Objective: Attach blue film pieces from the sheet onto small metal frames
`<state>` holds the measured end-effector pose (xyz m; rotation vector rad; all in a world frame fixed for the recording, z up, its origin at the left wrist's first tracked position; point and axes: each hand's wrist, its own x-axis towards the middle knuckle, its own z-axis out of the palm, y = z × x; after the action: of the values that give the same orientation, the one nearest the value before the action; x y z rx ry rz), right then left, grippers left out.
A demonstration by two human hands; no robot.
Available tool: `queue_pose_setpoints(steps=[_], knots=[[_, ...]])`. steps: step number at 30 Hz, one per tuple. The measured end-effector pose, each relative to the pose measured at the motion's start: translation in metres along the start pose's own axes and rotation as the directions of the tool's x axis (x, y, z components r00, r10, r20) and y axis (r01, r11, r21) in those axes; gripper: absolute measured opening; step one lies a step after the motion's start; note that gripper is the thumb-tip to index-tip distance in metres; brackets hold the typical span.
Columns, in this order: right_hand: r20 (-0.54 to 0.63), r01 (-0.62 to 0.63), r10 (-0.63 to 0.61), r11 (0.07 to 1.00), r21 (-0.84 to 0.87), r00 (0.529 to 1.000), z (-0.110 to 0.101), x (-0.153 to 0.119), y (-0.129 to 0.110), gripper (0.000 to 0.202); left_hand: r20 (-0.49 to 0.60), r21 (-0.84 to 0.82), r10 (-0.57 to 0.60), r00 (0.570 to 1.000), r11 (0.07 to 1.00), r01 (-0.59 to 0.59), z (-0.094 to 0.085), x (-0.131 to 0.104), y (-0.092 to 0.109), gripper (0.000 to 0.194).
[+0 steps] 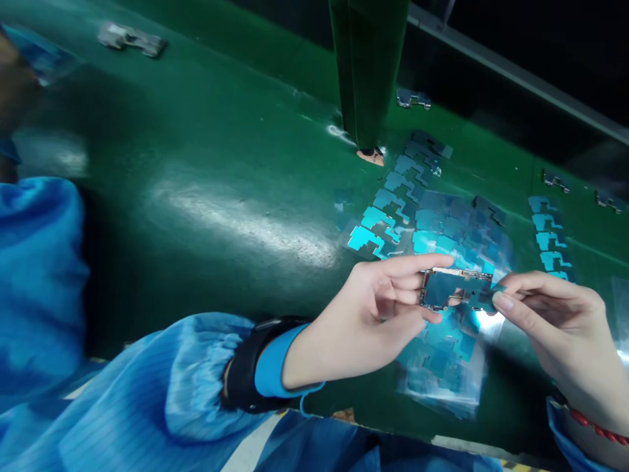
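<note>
"What has that left grip [373, 314] got?"

"A small circuit board [439, 288]. The forefinger runs along its upper edge, the thumb sits below, and it's held up above the green desk [221, 164]."

"And the right grip [560, 321]?"

"Thumb and forefinger are pinching a bluish film [485, 299] at the board's right end. I can't make out from here how much of it is stuck down."

"What's under them?"

"A pile of overlapping clear sheets [442, 380] with blue shapes on them. There's a slanting row of blue cutouts [366, 239] just left of it, and a shorter strip [549, 242] off to the right."

"Any other boards about?"

"One at the far left [132, 40], one just right of the dark post [371, 65], and two over towards the right edge."
</note>
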<state>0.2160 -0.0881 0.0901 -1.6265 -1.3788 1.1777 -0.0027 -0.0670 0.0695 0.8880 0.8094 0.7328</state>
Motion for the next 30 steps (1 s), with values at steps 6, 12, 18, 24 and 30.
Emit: queue_pose_setpoints(steps=[6, 12, 18, 24, 30], knots=[[0.004, 0.002, -0.002, 0.999, -0.034, 1.000, -0.0009, -0.0013, 0.0009, 0.006, -0.001, 0.011, 0.018, 1.000, 1.000, -0.018, -0.0005, -0.0004, -0.0009, 0.052], [-0.023, 0.002, -0.003, 0.999, -0.054, 1.000, 0.0002, -0.0004, 0.0020, 0.006, -0.027, 0.028, -0.008, 1.000, 1.000, 0.008, 0.0005, -0.0018, 0.0000, 0.051], [-0.043, 0.007, -0.010, 0.998, -0.067, 0.999, 0.0017, 0.0009, 0.0013, 0.007, -0.030, 0.041, -0.012, 0.999, 0.999, 0.014, 0.0000, -0.0014, -0.0021, 0.053], [-0.033, 0.026, -0.029, 0.996, -0.086, 0.999, 0.0027, 0.0017, 0.0016, 0.005, -0.069, 0.043, -0.011, 0.998, 0.999, 0.014, 0.0004, -0.0021, -0.0018, 0.051], [-0.028, 0.037, -0.040, 0.994, -0.101, 0.999, 0.0035, 0.0015, 0.0037, 0.006, -0.069, 0.059, 0.003, 0.998, 0.998, 0.001, 0.0007, -0.0024, -0.0008, 0.052]])
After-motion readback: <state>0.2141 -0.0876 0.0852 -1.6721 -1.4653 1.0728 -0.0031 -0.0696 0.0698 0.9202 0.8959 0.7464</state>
